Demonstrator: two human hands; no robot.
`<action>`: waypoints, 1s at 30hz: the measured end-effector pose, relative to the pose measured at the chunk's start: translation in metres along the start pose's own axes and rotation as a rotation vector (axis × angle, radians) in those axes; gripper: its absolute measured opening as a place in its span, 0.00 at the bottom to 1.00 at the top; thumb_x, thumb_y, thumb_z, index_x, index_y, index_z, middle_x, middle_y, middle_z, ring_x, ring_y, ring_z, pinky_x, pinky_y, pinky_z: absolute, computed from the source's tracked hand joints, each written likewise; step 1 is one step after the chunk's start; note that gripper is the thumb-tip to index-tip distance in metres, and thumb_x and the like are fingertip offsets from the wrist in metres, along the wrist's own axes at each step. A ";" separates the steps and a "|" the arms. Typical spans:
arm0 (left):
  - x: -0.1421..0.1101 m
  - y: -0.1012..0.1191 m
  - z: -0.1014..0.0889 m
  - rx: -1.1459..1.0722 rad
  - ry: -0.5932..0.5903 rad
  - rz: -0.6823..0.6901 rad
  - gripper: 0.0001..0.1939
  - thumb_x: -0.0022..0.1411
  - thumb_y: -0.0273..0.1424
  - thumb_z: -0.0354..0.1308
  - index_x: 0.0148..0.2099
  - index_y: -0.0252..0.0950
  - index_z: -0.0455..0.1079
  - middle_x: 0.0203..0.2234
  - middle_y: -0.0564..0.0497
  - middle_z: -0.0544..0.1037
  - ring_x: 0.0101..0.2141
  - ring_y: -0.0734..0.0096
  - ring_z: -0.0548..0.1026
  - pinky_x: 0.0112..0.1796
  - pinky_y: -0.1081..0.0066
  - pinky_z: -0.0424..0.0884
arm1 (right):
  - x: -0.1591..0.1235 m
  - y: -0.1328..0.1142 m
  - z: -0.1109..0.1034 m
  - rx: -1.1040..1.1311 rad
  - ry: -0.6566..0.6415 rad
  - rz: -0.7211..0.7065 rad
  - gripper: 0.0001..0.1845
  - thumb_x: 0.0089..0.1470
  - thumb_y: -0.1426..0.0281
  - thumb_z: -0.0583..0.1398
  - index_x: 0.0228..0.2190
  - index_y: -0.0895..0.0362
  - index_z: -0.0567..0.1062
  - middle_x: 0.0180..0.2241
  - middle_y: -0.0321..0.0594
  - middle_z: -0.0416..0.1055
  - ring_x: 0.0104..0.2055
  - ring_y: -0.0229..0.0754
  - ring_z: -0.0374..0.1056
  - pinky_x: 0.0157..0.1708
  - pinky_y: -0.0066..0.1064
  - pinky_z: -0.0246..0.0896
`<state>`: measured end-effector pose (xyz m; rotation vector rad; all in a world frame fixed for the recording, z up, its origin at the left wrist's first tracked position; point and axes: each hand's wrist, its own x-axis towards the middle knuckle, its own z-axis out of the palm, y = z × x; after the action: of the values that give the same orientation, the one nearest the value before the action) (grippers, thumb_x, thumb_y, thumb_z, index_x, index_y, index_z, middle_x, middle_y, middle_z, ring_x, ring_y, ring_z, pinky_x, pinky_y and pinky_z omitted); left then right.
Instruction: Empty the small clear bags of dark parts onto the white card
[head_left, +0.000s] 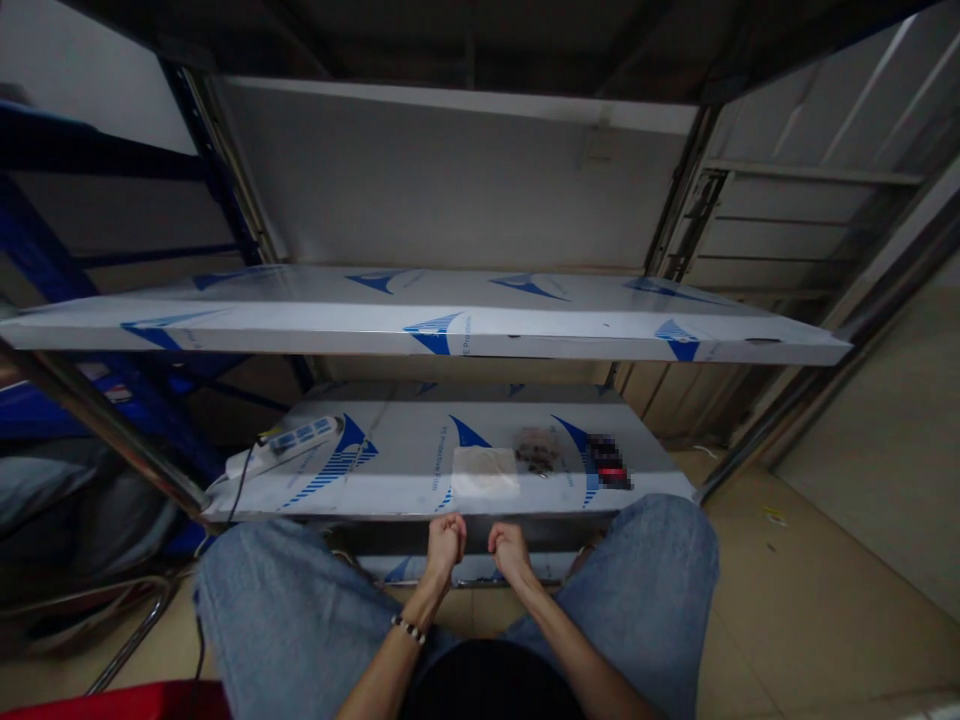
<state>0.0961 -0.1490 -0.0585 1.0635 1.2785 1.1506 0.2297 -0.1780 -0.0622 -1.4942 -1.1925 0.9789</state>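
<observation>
My left hand [448, 541] is closed in a fist just in front of the lower shelf's front edge. A beaded bracelet [409, 629] circles that wrist. Beside it, a small gap away, my right hand [509, 549] is also curled into a fist. No object shows in either one. On the lower shelf [405, 455], right beyond my hands, lies a flat whitish square sheet [486, 473]. To its right is a clear bag [537, 452] with small dark pieces. Farther right sits a dark item with a red part [609, 463], blurred out by pixels.
A white power strip [304, 437] with a dark cord lies at the lower shelf's left end. An upper shelf [465, 335] in blue-marked film spans above. Metal posts [780, 430] stand at the sides. My knees [645, 570] flank my hands. A red surface [120, 700] shows bottom left.
</observation>
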 end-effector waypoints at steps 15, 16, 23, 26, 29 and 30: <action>0.002 0.009 -0.024 0.671 -0.059 0.056 0.10 0.39 0.17 0.58 0.17 0.38 0.67 0.16 0.50 0.69 0.22 0.66 0.68 0.29 0.69 0.57 | 0.099 -0.030 -0.096 -0.740 0.376 -0.209 0.25 0.48 0.81 0.56 0.48 0.61 0.77 0.43 0.54 0.74 0.46 0.49 0.68 0.46 0.32 0.58; 0.000 0.008 -0.021 0.692 -0.102 0.079 0.10 0.40 0.17 0.58 0.17 0.38 0.67 0.16 0.50 0.68 0.22 0.66 0.67 0.29 0.70 0.57 | 0.111 -0.031 -0.106 -0.783 0.406 -0.187 0.26 0.50 0.79 0.57 0.52 0.62 0.75 0.46 0.56 0.74 0.49 0.50 0.67 0.47 0.33 0.58; -0.014 0.001 -0.008 0.739 -0.507 0.140 0.09 0.40 0.18 0.58 0.21 0.38 0.73 0.17 0.52 0.70 0.24 0.67 0.70 0.31 0.71 0.62 | 0.146 -0.010 -0.143 -0.885 0.341 -0.169 0.14 0.57 0.72 0.60 0.44 0.60 0.80 0.47 0.54 0.74 0.51 0.50 0.66 0.48 0.34 0.57; -0.014 -0.003 -0.008 0.782 -0.551 0.155 0.12 0.40 0.18 0.58 0.25 0.38 0.76 0.19 0.53 0.71 0.25 0.67 0.71 0.32 0.72 0.63 | 0.151 -0.007 -0.146 -0.751 0.373 -0.157 0.06 0.55 0.72 0.62 0.30 0.61 0.81 0.38 0.51 0.75 0.45 0.47 0.67 0.45 0.33 0.57; -0.012 -0.007 -0.010 0.842 -0.568 0.188 0.16 0.40 0.17 0.55 0.29 0.38 0.78 0.20 0.53 0.71 0.26 0.67 0.71 0.31 0.72 0.62 | 0.158 -0.014 -0.153 -0.574 0.460 -0.162 0.12 0.57 0.72 0.61 0.24 0.62 0.78 0.31 0.49 0.74 0.40 0.44 0.66 0.42 0.34 0.57; -0.010 -0.008 -0.011 0.851 -0.559 0.200 0.17 0.40 0.16 0.55 0.30 0.38 0.78 0.20 0.53 0.71 0.26 0.67 0.71 0.32 0.72 0.63 | 0.160 -0.018 -0.156 -0.543 0.486 -0.166 0.13 0.58 0.72 0.60 0.24 0.62 0.78 0.31 0.49 0.74 0.40 0.44 0.67 0.43 0.35 0.57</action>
<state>0.0859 -0.1609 -0.0648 2.0024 1.2201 0.3389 0.4076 -0.0504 -0.0138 -1.8753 -1.2400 0.1488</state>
